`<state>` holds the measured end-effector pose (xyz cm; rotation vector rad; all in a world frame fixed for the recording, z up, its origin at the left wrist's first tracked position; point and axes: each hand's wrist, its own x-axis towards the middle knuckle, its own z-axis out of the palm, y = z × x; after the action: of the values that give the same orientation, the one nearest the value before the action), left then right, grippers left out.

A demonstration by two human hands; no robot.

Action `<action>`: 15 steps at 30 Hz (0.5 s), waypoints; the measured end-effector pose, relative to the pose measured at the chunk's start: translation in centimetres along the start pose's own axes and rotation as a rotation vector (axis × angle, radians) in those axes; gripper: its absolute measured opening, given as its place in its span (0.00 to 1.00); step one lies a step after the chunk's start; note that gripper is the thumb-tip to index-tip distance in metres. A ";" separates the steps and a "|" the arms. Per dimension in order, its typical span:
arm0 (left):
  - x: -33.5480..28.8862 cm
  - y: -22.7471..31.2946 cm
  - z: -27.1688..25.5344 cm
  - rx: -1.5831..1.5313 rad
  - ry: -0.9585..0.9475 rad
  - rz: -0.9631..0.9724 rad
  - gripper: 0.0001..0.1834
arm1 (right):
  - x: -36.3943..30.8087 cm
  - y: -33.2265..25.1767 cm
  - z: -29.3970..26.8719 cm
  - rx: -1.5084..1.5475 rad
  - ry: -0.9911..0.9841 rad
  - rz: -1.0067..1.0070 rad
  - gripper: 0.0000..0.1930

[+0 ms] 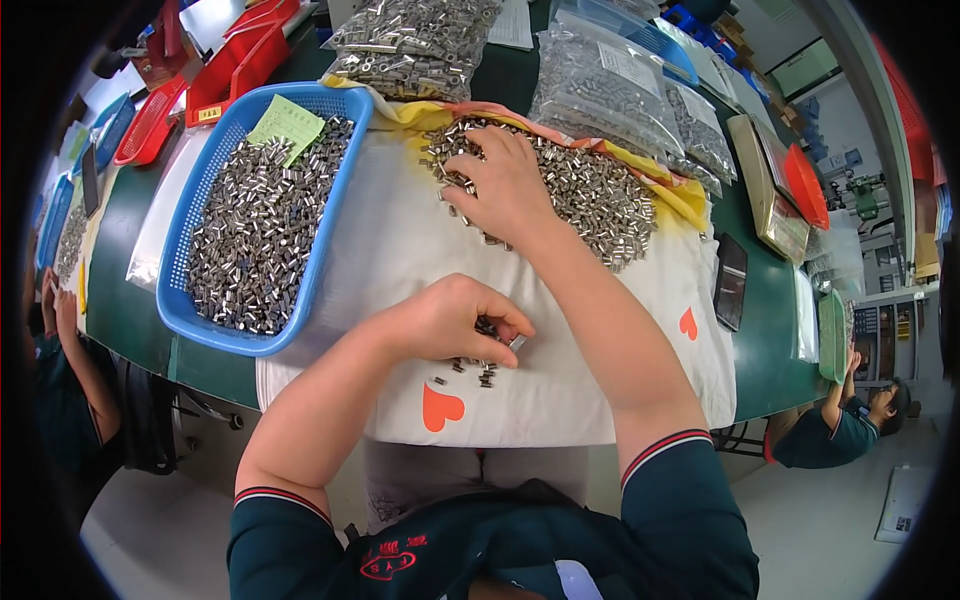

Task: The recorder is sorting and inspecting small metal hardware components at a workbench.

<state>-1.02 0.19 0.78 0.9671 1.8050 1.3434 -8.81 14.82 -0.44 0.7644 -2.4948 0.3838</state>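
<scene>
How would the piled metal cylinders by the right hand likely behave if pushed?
The metal cylinders would probably roll, being short and round-sided. Their shiny surfaces look smooth, so they may be slippery. Heaped loose on the white cloth, they would likely scatter rather than move as one block.

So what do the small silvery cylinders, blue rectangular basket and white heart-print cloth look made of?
Small silvery cylinders: probably metal, polished-looking, from their bright glints.
Blue rectangular basket: likely moulded plastic, smooth, with uniform colour and perforated walls.
White heart-print cloth: fabric, matt, with soft creases; fibre unclear.
</scene>
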 end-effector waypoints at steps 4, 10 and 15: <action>-0.2 -0.2 0.0 -0.040 0.020 -0.016 0.17 | -0.7 1.1 -0.2 0.059 -0.131 0.039 0.09; -0.2 0.2 -0.1 -0.016 0.015 0.019 0.17 | -4.1 4.0 -3.8 0.147 -0.108 0.069 0.07; -0.3 0.2 -0.1 -0.020 -0.010 -0.001 0.18 | -5.6 4.9 -6.0 0.074 -0.036 0.093 0.08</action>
<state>-0.91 -0.10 1.00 0.9604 1.7817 1.3508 -5.37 23.62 0.97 0.6912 -2.5688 0.5017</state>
